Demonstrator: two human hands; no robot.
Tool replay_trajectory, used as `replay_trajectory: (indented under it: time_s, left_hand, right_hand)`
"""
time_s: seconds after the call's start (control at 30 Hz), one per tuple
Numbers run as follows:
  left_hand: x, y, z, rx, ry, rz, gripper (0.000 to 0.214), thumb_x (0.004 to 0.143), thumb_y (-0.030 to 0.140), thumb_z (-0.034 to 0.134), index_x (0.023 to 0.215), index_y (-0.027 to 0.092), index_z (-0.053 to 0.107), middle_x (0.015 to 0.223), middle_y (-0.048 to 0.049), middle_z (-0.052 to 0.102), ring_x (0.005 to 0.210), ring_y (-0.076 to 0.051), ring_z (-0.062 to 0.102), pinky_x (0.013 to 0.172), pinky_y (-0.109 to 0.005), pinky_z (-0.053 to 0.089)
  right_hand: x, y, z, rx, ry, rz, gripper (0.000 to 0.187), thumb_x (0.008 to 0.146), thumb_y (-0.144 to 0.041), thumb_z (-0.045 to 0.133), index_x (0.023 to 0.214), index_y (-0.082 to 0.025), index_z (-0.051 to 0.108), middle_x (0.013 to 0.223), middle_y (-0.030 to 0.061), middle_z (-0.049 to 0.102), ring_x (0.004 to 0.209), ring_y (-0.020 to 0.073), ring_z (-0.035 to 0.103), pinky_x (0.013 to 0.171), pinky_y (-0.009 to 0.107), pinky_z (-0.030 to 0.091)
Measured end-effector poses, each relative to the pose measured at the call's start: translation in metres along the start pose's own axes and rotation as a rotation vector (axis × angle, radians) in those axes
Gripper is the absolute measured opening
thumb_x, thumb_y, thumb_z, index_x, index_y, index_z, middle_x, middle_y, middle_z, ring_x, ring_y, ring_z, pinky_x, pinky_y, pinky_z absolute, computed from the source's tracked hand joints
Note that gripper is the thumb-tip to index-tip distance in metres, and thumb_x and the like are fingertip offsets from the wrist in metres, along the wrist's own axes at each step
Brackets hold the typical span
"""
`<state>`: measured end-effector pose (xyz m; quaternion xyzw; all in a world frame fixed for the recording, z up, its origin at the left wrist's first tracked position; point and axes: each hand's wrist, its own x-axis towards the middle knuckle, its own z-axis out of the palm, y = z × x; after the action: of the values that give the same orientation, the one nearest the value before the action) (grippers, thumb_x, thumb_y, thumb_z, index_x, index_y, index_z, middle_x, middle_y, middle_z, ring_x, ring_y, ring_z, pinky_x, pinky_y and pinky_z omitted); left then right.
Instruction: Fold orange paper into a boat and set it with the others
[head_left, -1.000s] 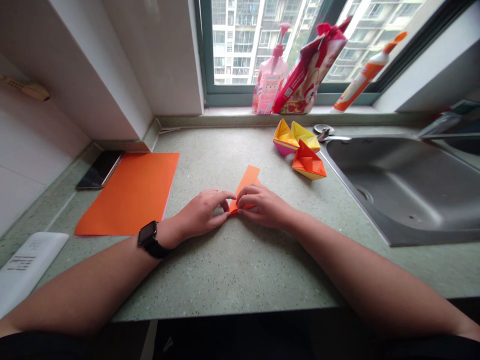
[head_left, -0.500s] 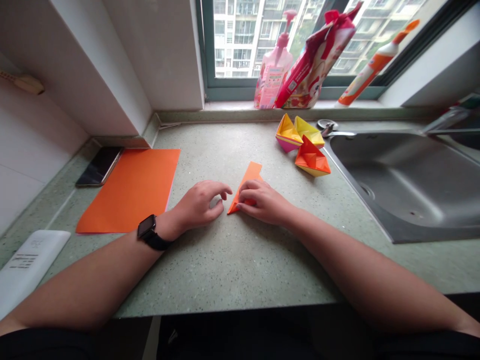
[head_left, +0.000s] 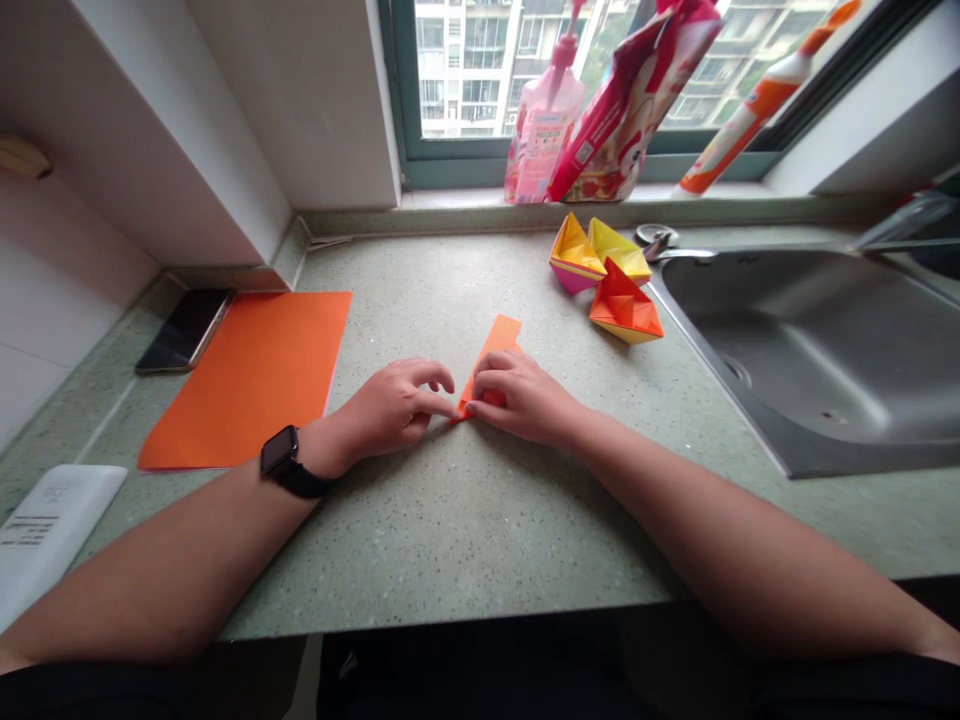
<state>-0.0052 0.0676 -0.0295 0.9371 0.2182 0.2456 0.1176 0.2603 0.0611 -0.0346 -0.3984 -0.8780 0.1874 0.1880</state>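
Observation:
A folded piece of orange paper (head_left: 501, 337) lies slanted on the counter, partly covered by my right hand (head_left: 523, 398). The curled fingers of that hand grip and press it near its lower end. My left hand (head_left: 397, 405), with a black watch (head_left: 280, 454) on the wrist, reaches in from the left. Its thumb touches the paper's lower pointed corner, while the other fingers are bent and held apart from the thumb. Three folded paper boats stand beyond my right hand: an orange one (head_left: 627, 312), a yellow one (head_left: 616, 254) and a yellow-and-pink one (head_left: 574, 262).
Orange sheets (head_left: 255, 380) lie on the left, with a phone (head_left: 184, 330) at their corner and a white device (head_left: 56, 530) nearer me. A steel sink (head_left: 817, 360) is set in on the right. A pink pump bottle (head_left: 545, 125) and other packages line the windowsill.
My left hand has come right and its thumb now meets the paper's lower corner. The right hand stays on the paper. The view has shifted slightly.

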Motion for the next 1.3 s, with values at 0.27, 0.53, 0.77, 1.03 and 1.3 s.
replay_trajectory:
  time_s: [0.27,0.53,0.77,1.03,1.3]
  left_hand:
    - [-0.0004,-0.0026,-0.0019,0.013,-0.041,0.041,0.052,0.084,-0.007,0.06,0.105,0.032,0.087,0.111,-0.0004,0.079,0.09,-0.016,0.069,0.089,-0.034,0.055]
    - [0.001,-0.0041,-0.0028,0.005,-0.081,0.048,0.055,0.084,-0.008,0.057,0.11,0.031,0.086,0.107,0.0,0.08,0.091,-0.017,0.069,0.088,-0.033,0.054]
    - [0.0017,-0.0039,-0.0023,0.002,-0.098,0.045,0.049,0.086,-0.005,0.059,0.105,0.031,0.087,0.105,0.0001,0.081,0.09,-0.018,0.069,0.086,-0.033,0.053]
    - [0.0021,0.0008,-0.0057,0.031,0.009,0.032,0.042,0.083,-0.007,0.054,0.09,0.024,0.082,0.098,-0.001,0.08,0.089,-0.019,0.069,0.085,-0.033,0.054]
    - [0.0005,-0.0015,0.0003,0.035,-0.05,0.085,0.052,0.087,-0.006,0.058,0.113,0.031,0.085,0.113,-0.0016,0.08,0.095,-0.018,0.07,0.088,-0.033,0.057]
  right_hand:
    - [0.0008,-0.0024,0.0018,-0.016,0.008,0.024,0.016,0.099,-0.029,0.076,0.085,-0.022,0.07,0.104,0.0074,0.07,0.098,0.0231,0.062,0.091,0.04,0.045]
    - [0.0014,-0.0041,0.0015,-0.03,0.011,0.032,0.016,0.098,-0.029,0.077,0.085,-0.022,0.071,0.103,0.0075,0.07,0.099,0.0237,0.062,0.091,0.04,0.045]
    - [0.0023,-0.0052,0.0011,-0.04,0.004,0.04,0.015,0.097,-0.028,0.078,0.085,-0.022,0.071,0.103,0.0078,0.07,0.099,0.0238,0.063,0.091,0.04,0.046]
    - [0.0033,-0.0034,0.0023,-0.054,-0.002,0.041,0.015,0.099,-0.029,0.076,0.086,-0.022,0.073,0.105,0.0083,0.071,0.098,0.0241,0.062,0.091,0.04,0.046]
    - [0.0034,-0.003,0.0017,-0.042,0.007,0.042,0.018,0.098,-0.031,0.078,0.084,-0.022,0.074,0.104,0.0086,0.071,0.097,0.024,0.063,0.089,0.04,0.046]
